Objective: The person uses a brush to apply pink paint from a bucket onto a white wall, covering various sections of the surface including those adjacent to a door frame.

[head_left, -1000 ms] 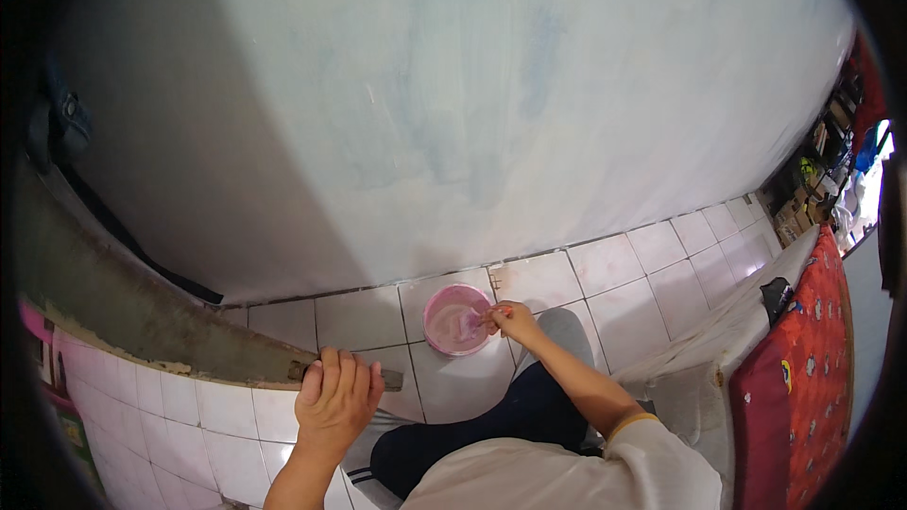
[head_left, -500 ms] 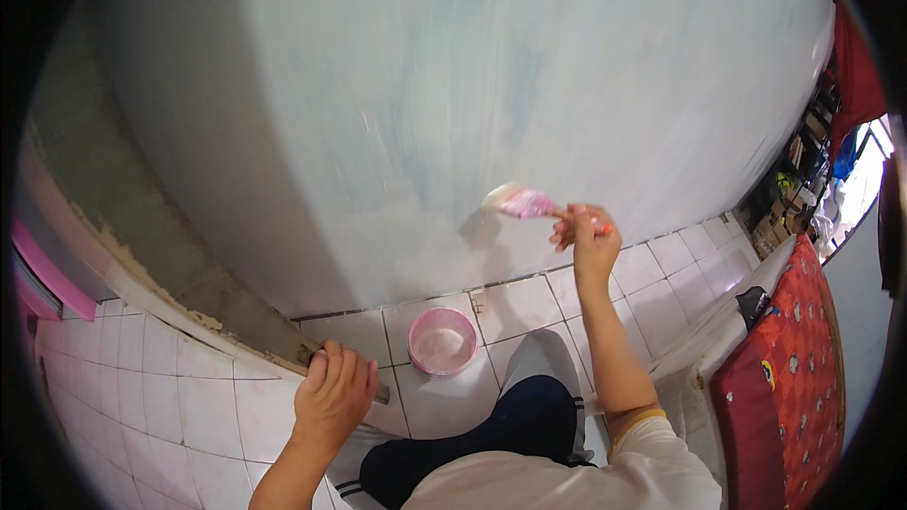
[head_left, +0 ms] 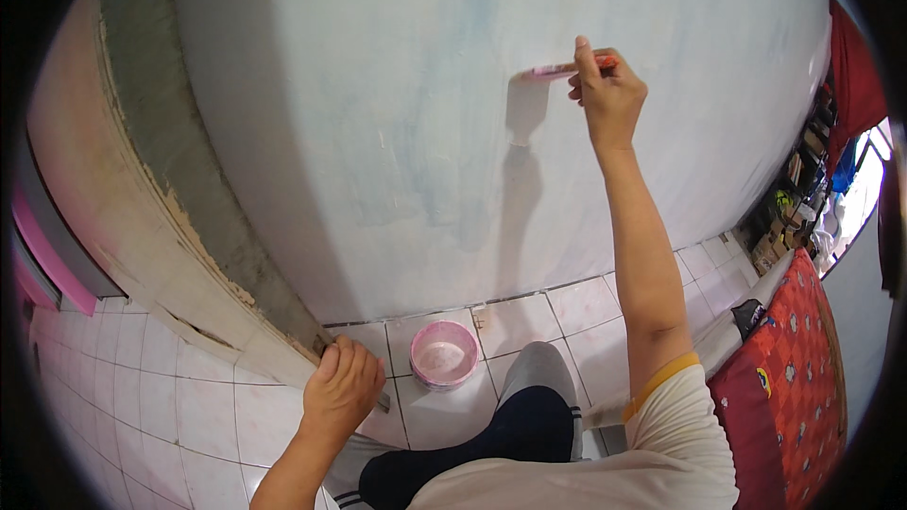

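Observation:
My right hand [head_left: 609, 85] is raised in front of the wall, closed around the orange-tipped handle of a paintbrush [head_left: 550, 72]. The brush lies nearly level, its pink-smeared head pointing left at the wall [head_left: 416, 85], which carries streaky pale white and bluish paint. Below the brush falls the shadow of brush and arm. Low on the left, my left hand [head_left: 345, 380] is wrapped over the end of a worn wooden edge [head_left: 274, 331]; its fingertips are partly hidden. A pink bucket [head_left: 444, 355] with pale pinkish paint inside stands on the floor between my hands, close to the wall.
White tiles [head_left: 203, 378] cover the floor. To the right, a red patterned cushion or mattress [head_left: 794, 359] stands beside a cluttered shelf [head_left: 794, 179] and a red cloth [head_left: 858, 85]. A bright pink strip [head_left: 57, 260] shows at the far left.
My right hand and the paintbrush have moved up the wall, and the arm is stretched farther out. My left hand keeps its hold on the wooden edge. The view has shifted slightly.

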The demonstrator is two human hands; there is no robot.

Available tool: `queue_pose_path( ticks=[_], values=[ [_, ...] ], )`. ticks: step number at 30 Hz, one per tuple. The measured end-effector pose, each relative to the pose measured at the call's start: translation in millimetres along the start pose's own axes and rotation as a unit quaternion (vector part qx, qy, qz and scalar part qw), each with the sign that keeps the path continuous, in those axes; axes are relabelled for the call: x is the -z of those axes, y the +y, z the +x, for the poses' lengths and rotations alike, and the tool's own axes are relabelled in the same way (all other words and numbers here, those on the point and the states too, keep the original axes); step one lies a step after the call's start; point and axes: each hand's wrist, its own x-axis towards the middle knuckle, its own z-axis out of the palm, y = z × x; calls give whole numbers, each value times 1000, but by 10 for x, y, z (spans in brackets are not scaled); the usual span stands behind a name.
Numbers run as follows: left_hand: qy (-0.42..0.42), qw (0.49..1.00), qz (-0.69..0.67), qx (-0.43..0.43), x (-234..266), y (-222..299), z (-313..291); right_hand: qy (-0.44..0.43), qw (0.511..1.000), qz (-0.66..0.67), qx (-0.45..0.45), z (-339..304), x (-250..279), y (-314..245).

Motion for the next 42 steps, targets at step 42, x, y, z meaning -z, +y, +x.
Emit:
queue_pose_path(
  ticks=[42],
  values=[
    [-17, 1000, 6, -3, 48, 48, -92, 1, 998, -34, 44, 329, 97, -171]
  ],
)
